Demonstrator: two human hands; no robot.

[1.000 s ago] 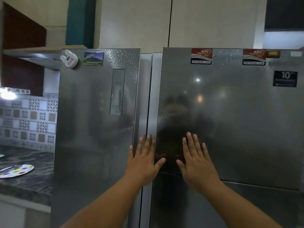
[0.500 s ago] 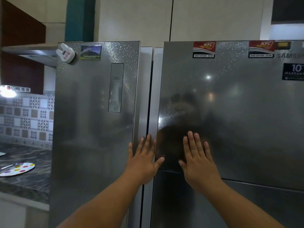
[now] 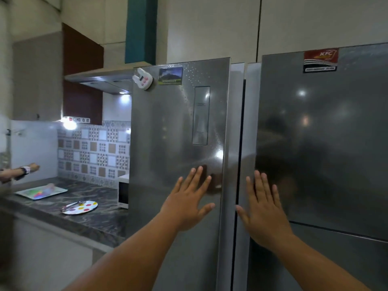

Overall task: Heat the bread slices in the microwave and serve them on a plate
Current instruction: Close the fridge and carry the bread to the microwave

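Both hands, left hand (image 3: 186, 208) and right hand (image 3: 264, 213), lay flat and open against the fridge doors (image 3: 178, 133), holding nothing; fetching bread likely came next, toward the microwave (image 3: 123, 195).

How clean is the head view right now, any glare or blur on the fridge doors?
Head view: bright glare spots on both fridge doors, with murky reflections around the left hand and right hand; the bulb over the counter is blown out; the edges look soft and bent.

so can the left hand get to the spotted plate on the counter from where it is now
Probably not without stepping over. The left hand lies flat on the left fridge door, while the spotted plate sits well off to the left on the counter. Nothing blocks the way, though utensils lie on the plate.
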